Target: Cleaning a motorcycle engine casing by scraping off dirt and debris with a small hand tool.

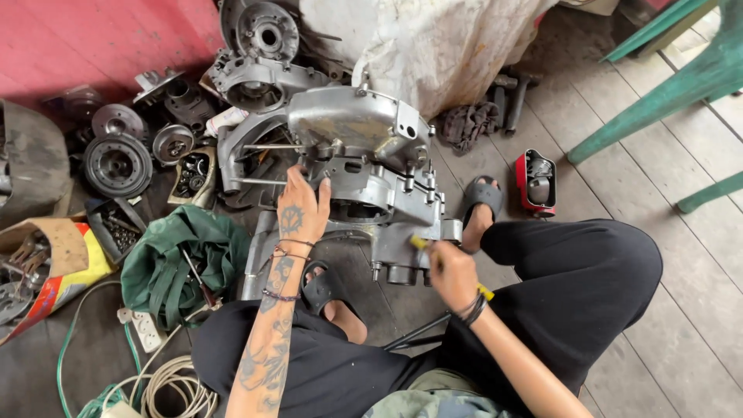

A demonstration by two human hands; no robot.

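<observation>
A grey metal engine case [364,155] stands on the wooden floor between my feet. My left hand [302,207] rests flat on its near left side, fingers spread against the metal. Gripped in my right hand [451,271] is a yellow-handled tool [419,243], its tip set against the lower right corner of the case. Two long studs [267,147] stick out from the case toward the left.
Engine parts, round discs [118,164] and covers [263,81] lie at the upper left. A green cloth [182,259] holding tools, a power strip and coiled cable [166,379] lie at left. A white sack [429,46], dark rag, red-rimmed part [536,182] and green chair legs [658,101] stand behind and right.
</observation>
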